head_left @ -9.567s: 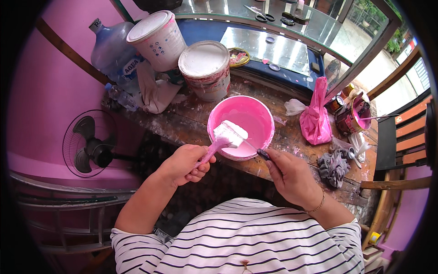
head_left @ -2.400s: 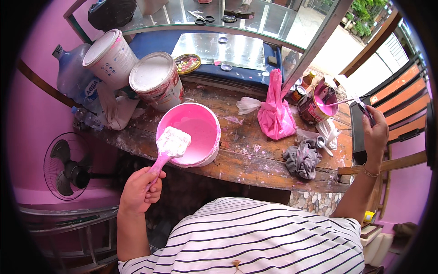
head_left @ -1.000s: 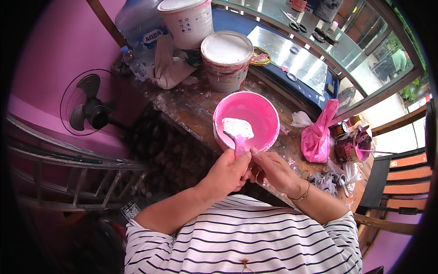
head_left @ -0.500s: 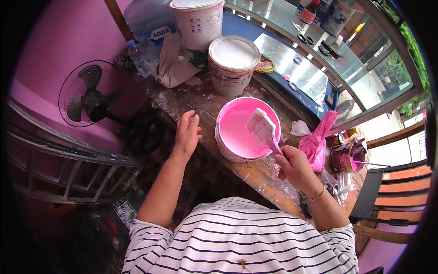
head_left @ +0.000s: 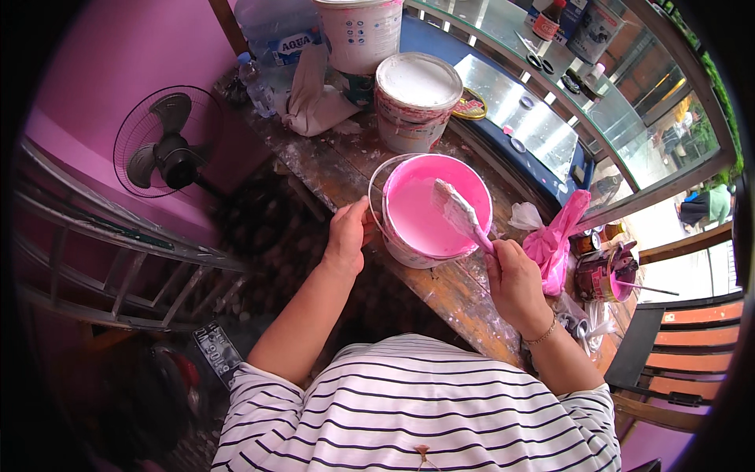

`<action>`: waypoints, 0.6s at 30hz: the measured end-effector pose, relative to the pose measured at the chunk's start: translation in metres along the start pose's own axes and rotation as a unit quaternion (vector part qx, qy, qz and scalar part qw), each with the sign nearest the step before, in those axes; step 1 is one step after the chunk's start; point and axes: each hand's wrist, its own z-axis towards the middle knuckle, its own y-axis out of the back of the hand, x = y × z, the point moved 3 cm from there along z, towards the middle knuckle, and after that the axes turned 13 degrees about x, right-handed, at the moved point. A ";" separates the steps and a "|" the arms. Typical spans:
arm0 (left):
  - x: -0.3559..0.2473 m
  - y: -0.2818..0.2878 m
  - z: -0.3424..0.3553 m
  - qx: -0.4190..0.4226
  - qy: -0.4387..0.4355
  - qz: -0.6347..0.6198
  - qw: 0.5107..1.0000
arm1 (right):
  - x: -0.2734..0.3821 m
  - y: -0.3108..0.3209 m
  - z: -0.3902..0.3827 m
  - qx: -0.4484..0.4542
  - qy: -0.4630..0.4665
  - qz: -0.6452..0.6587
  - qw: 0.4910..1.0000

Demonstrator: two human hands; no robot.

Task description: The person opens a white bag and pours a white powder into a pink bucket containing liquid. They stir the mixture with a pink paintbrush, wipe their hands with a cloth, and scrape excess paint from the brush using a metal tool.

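Note:
A bucket of pink paint (head_left: 436, 261) stands on the wooden table in front of me, its thin handle (head_left: 371, 177) swung out to the left. The fingers of my left hand (head_left: 347, 238) curl at that handle, partly hidden behind the hand itself. In my right hand (head_left: 515, 285) I grip a wide paintbrush (head_left: 465, 218) by its pink handle. Its paint-coated bristles tilt over the pink paint inside the bucket; whether they touch the surface I cannot tell.
Behind stand a lidded paint bucket (head_left: 417, 118) and a larger white bucket (head_left: 360, 35). Pink plastic bag (head_left: 557, 244) and paint-smeared can (head_left: 599, 279) sit at right. A glass case (head_left: 511, 86) lines the back; a fan (head_left: 169, 149) and ladder (head_left: 126, 283) stand left.
My left hand has moved right to the bucket's handle, which now sticks out from the rim. The brush has turned more edge-on over the paint, and the view has shifted slightly.

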 end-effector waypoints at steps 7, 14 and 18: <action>-0.062 -0.047 0.022 0.121 -0.125 0.161 0.972 | -0.009 0.014 0.005 0.013 0.027 -0.016 0.999; -0.092 -0.116 0.008 0.269 0.036 0.156 0.950 | -0.020 0.012 0.011 0.085 -0.063 0.118 0.987; -0.077 -0.125 -0.002 0.184 0.016 0.118 0.976 | -0.026 -0.006 0.010 0.089 -0.072 0.208 0.971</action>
